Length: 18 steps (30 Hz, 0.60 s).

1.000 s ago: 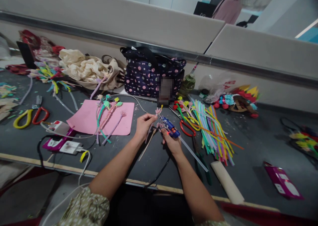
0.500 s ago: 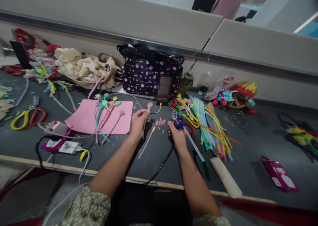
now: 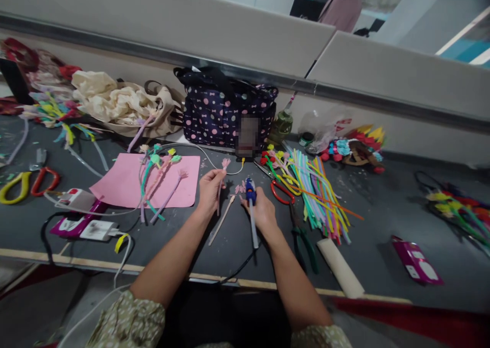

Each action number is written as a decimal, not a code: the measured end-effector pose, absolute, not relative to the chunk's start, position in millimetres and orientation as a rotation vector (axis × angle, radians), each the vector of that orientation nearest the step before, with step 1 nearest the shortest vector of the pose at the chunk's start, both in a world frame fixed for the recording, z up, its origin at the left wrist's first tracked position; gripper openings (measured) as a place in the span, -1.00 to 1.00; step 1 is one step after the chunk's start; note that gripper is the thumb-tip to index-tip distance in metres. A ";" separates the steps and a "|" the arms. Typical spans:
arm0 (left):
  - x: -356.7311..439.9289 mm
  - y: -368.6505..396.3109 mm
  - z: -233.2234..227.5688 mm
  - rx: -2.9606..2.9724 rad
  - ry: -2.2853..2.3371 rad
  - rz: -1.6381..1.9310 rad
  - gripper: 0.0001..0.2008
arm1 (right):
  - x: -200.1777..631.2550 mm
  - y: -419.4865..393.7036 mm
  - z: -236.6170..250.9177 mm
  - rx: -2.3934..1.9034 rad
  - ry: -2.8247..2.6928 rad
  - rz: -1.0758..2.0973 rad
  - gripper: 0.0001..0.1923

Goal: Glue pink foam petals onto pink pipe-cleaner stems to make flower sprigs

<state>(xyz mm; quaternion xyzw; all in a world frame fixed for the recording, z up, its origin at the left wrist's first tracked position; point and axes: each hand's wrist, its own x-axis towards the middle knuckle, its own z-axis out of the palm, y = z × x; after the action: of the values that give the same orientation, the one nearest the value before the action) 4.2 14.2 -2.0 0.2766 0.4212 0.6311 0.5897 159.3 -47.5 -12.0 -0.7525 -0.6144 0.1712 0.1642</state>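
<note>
My left hand pinches the stem of a pink pipe-cleaner flower, held upright with its petals above my fingers. In my right hand is a blue glue gun; a long translucent glue stick sticks out of its back toward me. The gun's tip points away, just right of the flower, without touching it. Small pink petal pieces lie on the table between my hands, partly hidden by the gun. Below them rests a thin wooden stick with a pale tip.
Left of my hands, finished flowers lie on a pink sheet, near a power strip and scissors. To the right are a bundle of pipe cleaners, green-handled pliers and a beige roll. A dotted bag stands behind.
My right hand has moved left and turned the glue gun, so it now stands nearer the flower, pointing away from me. My left hand keeps its pinch on the stem. The view has shifted slightly.
</note>
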 end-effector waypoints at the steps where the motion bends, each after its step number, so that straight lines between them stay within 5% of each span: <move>1: 4.1 14.0 -1.3 0.646 0.990 1.474 -0.71 | 157.1 -47.6 -12.5 -2.154 -1.794 0.454 -0.70; 18: 6.5 13.9 -4.6 0.704 0.943 1.405 -0.73 | 164.4 -44.7 -17.7 -1.901 -1.490 0.508 -0.77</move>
<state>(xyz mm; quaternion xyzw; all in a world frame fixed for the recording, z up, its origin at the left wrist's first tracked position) 6.5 13.9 -4.6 0.3049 0.4080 0.6082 0.6088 164.4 -44.7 -17.7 -0.7269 -0.5699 0.1942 0.3305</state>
